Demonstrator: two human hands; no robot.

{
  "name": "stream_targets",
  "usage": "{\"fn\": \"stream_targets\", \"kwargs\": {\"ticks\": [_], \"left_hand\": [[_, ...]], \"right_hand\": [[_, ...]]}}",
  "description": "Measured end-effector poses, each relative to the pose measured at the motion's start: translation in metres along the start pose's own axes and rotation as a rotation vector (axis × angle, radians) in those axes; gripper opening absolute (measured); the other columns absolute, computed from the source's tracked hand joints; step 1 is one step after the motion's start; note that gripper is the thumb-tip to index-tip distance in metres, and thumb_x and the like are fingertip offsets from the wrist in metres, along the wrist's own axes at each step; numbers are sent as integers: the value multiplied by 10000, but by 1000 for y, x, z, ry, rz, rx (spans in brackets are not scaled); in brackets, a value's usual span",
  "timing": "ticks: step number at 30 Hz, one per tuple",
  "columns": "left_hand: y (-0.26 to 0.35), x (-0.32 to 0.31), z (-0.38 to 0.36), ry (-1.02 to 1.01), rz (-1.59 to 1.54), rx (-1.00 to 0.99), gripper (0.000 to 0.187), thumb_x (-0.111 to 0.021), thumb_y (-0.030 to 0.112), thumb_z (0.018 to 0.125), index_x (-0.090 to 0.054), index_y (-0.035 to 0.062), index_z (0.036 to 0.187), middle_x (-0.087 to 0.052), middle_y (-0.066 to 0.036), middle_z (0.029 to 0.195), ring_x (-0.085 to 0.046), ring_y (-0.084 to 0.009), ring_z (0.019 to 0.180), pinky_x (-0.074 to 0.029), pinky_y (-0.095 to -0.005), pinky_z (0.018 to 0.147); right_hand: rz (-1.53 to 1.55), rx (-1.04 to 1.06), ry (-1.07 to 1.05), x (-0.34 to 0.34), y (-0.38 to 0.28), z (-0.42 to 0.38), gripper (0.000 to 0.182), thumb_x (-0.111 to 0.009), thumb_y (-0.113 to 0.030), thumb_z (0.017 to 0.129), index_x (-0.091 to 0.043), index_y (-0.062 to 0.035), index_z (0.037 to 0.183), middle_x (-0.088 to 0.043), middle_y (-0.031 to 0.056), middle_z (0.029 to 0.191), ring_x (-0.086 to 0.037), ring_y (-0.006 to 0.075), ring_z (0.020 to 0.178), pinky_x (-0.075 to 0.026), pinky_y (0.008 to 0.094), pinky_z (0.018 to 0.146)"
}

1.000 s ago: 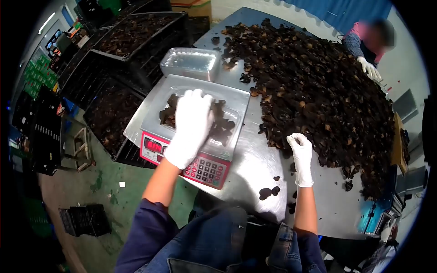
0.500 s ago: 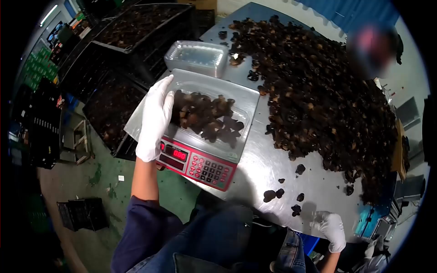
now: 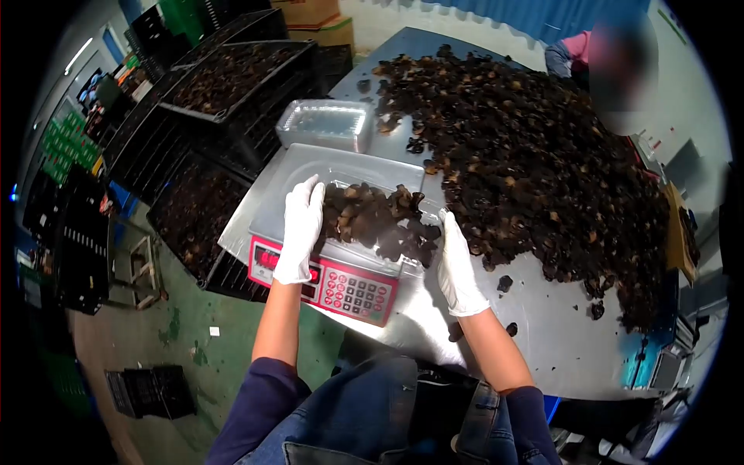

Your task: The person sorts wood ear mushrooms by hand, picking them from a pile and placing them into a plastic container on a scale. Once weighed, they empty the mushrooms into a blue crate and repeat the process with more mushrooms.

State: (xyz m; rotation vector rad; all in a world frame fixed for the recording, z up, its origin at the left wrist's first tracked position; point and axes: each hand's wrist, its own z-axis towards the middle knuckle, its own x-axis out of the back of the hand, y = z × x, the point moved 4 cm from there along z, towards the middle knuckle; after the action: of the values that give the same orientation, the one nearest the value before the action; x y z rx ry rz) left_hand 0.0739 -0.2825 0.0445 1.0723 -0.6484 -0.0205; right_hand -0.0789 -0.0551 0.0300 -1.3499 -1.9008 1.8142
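A clear plastic tray (image 3: 413, 268) holding dark brown wood ear mushrooms (image 3: 378, 219) is over the platform of a digital scale (image 3: 358, 297) with a red keypad panel. My left hand (image 3: 301, 231), in a white glove, holds the tray's left side. At the opposite side, my right hand (image 3: 459, 271), also gloved, has its fingers on the right rim. The tray reaches past the right edge of the platform in this view. Behind the scale stands a stack of clear trays (image 3: 325, 125).
A wide heap of wood ear mushrooms covers much of the metal table (image 3: 542, 341), with a few loose pieces near its front. Black crates (image 3: 232, 101) of mushrooms stand at the left. Another person (image 3: 575, 53) is across the table.
My right hand has come from the table's front edge up to the tray's right side. The tray has shifted rightward relative to the scale, with my left hand still at its left side.
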Motion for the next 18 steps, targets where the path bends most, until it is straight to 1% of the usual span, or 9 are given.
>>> {"fn": "stream_targets", "kwargs": {"ticks": [3, 4, 10, 11, 12, 14, 15, 16, 18], "left_hand": [[52, -27, -24, -80, 108, -60, 433, -587, 241, 978, -561, -45, 1302, -606, -195, 1190, -517, -352, 1147, -405, -397, 1012], [62, -38, -34, -127, 110, -91, 464, -602, 248, 971, -534, -40, 1329, -585, -186, 1198, -508, -342, 1153, -402, -406, 1014], [157, -128, -97, -547, -150, -212, 582, -642, 247, 943, -440, -41, 1405, -544, -195, 1252, -486, -337, 1187, -393, -402, 1036], [165, -148, -110, -606, -131, -301, 572, -636, 141, 950, -406, 3, 1455, -526, -136, 1250, -506, -234, 1104, -392, -334, 1042], [173, -165, -125, -690, -281, -289, 604, -651, 137, 942, -388, 6, 1469, -512, -150, 1321, -502, -255, 1174, -379, -348, 1074], [192, -182, -136, -711, -227, -476, 618, -653, 150, 944, -376, 15, 1479, -484, -166, 1394, -466, -275, 1283, -350, -364, 1116], [202, -182, -131, -751, -207, -439, 619, -652, 153, 938, -379, 20, 1477, -452, -177, 1447, -408, -288, 1369, -319, -380, 1148], [201, -187, -122, -719, -275, -391, 619, -687, 205, 896, -436, -35, 1409, -478, -230, 1398, -445, -349, 1312, -347, -405, 1117], [196, -182, -89, -658, -161, -369, 555, -656, 202, 908, -477, -28, 1381, -493, -219, 1391, -467, -338, 1299, -354, -389, 1113]], "right_hand": [[257, -2, 99, 26, -23, -35, 405, -406, -357, 1066, -530, -53, 1304, -623, 117, 1224, -664, 212, 1020, -607, 389, 793], [296, 39, 18, 53, -19, -36, 387, -444, -326, 1058, -536, -57, 1320, -628, 95, 1225, -660, 209, 1030, -600, 381, 815], [182, 155, 558, 165, -69, -147, 384, -514, -286, 1035, -559, -75, 1353, -609, 47, 1300, -599, 168, 1148, -513, 324, 951], [187, 174, 623, 182, -78, -168, 382, -519, -290, 1032, -564, -77, 1345, -618, 54, 1275, -618, 178, 1105, -525, 335, 921], [190, 193, 688, 199, -86, -190, 379, -524, -294, 1028, -569, -79, 1338, -626, 61, 1249, -636, 188, 1062, -537, 347, 890], [189, 239, 773, 238, -96, -235, 382, -537, -318, 1018, -580, -90, 1321, -637, 76, 1207, -662, 199, 984, -554, 356, 817], [151, 246, 853, 260, -99, -259, 402, -550, -356, 1004, -585, -94, 1307, -643, 81, 1183, -663, 198, 951, -544, 340, 772], [113, 251, 930, 283, -100, -284, 423, -564, -394, 990, -591, -99, 1292, -649, 87, 1159, -665, 197, 918, -535, 323, 728], [47, 272, 1050, 343, -95, -332, 450, -586, -451, 962, -615, -104, 1247, -664, 82, 1122, -667, 198, 882, -513, 309, 686]]}}
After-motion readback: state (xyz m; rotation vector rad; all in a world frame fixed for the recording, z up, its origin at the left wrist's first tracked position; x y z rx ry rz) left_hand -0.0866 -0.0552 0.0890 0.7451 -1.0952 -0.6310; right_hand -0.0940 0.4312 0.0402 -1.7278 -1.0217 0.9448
